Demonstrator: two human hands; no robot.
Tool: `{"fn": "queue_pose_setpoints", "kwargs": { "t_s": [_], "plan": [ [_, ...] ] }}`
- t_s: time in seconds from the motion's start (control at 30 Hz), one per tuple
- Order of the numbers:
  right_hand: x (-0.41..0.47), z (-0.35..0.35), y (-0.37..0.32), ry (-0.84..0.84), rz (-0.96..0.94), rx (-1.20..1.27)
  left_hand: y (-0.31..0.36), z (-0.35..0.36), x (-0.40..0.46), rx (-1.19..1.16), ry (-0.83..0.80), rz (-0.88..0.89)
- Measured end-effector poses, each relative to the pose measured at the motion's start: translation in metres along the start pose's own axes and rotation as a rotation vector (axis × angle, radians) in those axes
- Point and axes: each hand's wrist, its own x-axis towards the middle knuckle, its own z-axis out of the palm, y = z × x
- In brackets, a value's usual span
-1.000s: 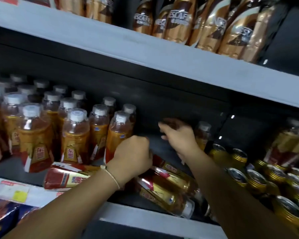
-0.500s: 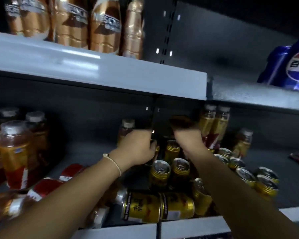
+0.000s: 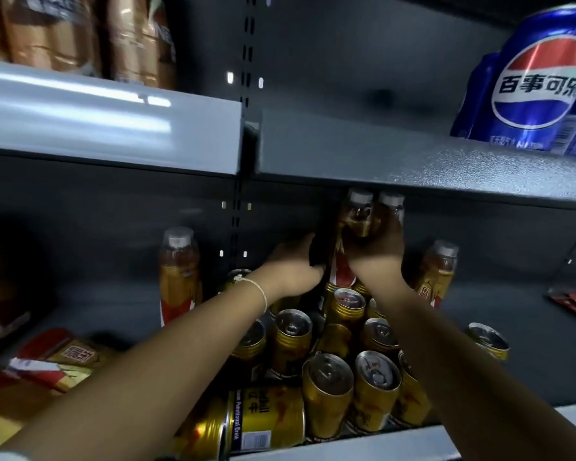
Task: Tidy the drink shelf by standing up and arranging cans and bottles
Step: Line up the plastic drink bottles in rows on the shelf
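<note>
The upper shelf (image 3: 113,121) runs across the top of my view in two grey sections that meet at a slotted upright (image 3: 245,61). Brown-gold bottles (image 3: 64,31) stand on its left section, and blue Pepsi cans (image 3: 539,84) stand on its right. Below it is the drink shelf (image 3: 479,327), dark and in shadow.

A cluster of gold cans (image 3: 376,380) stands upright at the centre front of the drink shelf, packed close together. One gold can on its side (image 3: 246,424) lies at the front edge, just left of the cluster. To the far left, red-and-gold bottles (image 3: 54,361) lie flat. One tea bottle (image 3: 179,274) stands upright left of my left forearm, and another upright tea bottle (image 3: 438,274) stands right of my right forearm.

At the back of the shelf, behind the cans, two tea bottles (image 3: 363,217) stand side by side, touching, with their white caps just under the upper shelf. My right hand (image 3: 376,251) is wrapped around their lower bodies from the front. My left hand (image 3: 296,264) reaches in just beside them on the left, fingers curled against a dark object; in this shadow I cannot tell what it is, possibly the side of the left bottle. A thin bracelet (image 3: 258,291) sits on my left wrist.
</note>
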Motion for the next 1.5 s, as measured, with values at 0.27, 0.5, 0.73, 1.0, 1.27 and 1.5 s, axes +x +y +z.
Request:
{"fn": "queue_pose_setpoints", "kwargs": {
  "t_s": [0.27,0.5,0.73,1.0,1.27,1.5],
  "plan": [
    [0.019,0.008,0.007,-0.003,-0.028,-0.025,0.007,0.037,0.038,-0.059,0.021,-0.005],
    [0.022,0.004,0.008,-0.013,-0.024,0.032,0.01,0.06,0.061,-0.137,0.077,-0.047],
    [0.021,-0.008,0.008,-0.026,-0.002,0.002,0.009,0.065,0.07,-0.177,0.228,-0.088],
    [0.016,-0.015,-0.01,-0.083,0.032,0.017,-0.003,0.033,0.057,-0.048,0.285,0.015],
    [-0.006,0.004,-0.044,-0.459,0.627,0.603,-0.027,-0.056,-0.003,-0.289,-0.036,-0.192],
    [-0.044,0.052,-0.088,-0.771,0.724,0.527,-0.05,-0.12,-0.074,-0.521,-0.274,-0.335]
  ]
}}
